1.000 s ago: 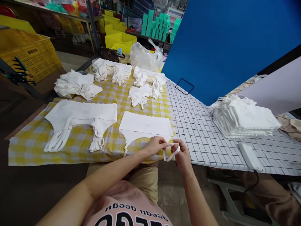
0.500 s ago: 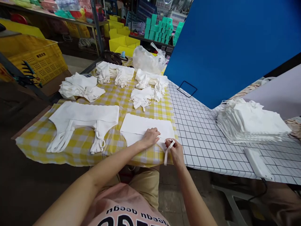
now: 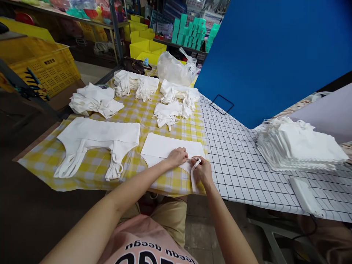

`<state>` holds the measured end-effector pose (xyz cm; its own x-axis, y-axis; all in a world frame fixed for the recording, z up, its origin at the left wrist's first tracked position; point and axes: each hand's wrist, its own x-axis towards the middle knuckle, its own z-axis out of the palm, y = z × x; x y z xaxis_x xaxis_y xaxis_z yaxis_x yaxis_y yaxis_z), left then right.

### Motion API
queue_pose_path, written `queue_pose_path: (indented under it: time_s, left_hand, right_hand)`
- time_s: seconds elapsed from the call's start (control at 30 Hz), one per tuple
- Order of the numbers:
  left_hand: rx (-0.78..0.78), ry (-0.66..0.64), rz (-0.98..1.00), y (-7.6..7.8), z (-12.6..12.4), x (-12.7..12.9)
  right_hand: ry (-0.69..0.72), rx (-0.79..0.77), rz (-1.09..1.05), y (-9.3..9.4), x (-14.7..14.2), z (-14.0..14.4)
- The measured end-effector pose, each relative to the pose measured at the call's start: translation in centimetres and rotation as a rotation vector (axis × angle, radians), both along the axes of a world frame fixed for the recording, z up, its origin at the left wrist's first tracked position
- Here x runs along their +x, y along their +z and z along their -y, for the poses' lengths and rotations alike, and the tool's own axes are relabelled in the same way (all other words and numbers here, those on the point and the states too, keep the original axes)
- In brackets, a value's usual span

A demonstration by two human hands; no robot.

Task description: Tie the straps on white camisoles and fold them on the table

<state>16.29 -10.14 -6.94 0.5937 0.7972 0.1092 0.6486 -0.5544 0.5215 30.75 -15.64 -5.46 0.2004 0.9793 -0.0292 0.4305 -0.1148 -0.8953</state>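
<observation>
A white strappy garment, like a camisole or bra top [image 3: 167, 145], lies flat on the yellow checked cloth before me. My left hand [image 3: 178, 157] rests on its lower right part with fingers curled down; what they pinch, if anything, is hidden. Just to the right, my right hand [image 3: 202, 169] pinches a narrow white strap [image 3: 193, 176] at the garment's lower right corner. The strap's loose end hangs toward the table edge. To the left lies a stack of the same white tops [image 3: 100, 132], its straps spread toward me.
Folded white stacks [image 3: 150, 85] and a loose white heap [image 3: 93, 99] stand farther back, before a clear plastic bag [image 3: 176, 68]. On the right are a tall white pile [image 3: 299, 143], a white power strip-like bar [image 3: 305, 196] and a blue panel [image 3: 269, 55].
My right hand has moved slightly up and closer to my left hand, carrying the strap. The left hand stays on the garment. The view has shifted a little.
</observation>
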Motion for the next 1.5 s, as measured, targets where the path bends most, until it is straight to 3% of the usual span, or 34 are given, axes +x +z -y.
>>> queue_pose_path:
  time_s: [0.17, 0.5, 1.33, 1.43, 1.5]
  left_hand:
    - [-0.045, 0.036, 0.045, -0.6, -0.4, 0.2]
    - [-0.113, 0.058, 0.074, -0.3, -0.6, 0.3]
    - [-0.164, 0.102, 0.101, 0.0, -0.5, 0.5]
    - [-0.158, 0.08, 0.1, 0.1, -0.5, 0.3]
    - [-0.155, 0.055, 0.099, 0.2, -0.4, 0.0]
  right_hand:
    - [0.009, 0.027, 0.054, 0.1, -0.2, -1.0]
    - [0.107, 0.054, 0.215, 0.9, -0.4, -2.6]
    - [0.309, 0.226, 0.499, 1.3, 0.8, -2.9]
    - [0.276, 0.162, 0.427, 1.5, 0.7, -2.3]
    - [0.197, 0.024, 0.23, 1.4, 0.5, -1.6]
